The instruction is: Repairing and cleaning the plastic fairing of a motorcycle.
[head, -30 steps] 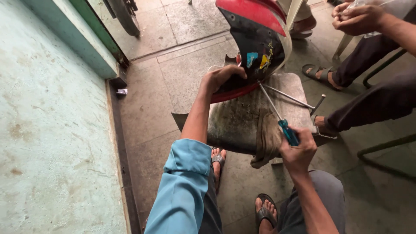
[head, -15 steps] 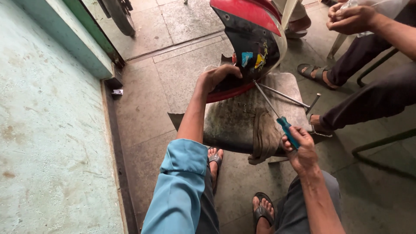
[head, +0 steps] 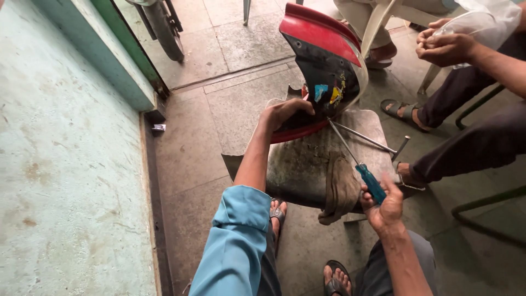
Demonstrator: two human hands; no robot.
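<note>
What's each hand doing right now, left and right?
Left hand: closed on the red-and-black panel, steadying it.
Right hand: closed around the blue-handled screwdriver.

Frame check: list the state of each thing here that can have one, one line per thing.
Red and black fairing panel: upright on the low table, steadied by the left hand.
Blue-handled screwdriver: gripped by the right hand, tip at the panel's lower edge.
T-handle wrench: lying loose on the table.
Brown rag: draped over the table edge.
Low table: scuffed, dirty.
</note>
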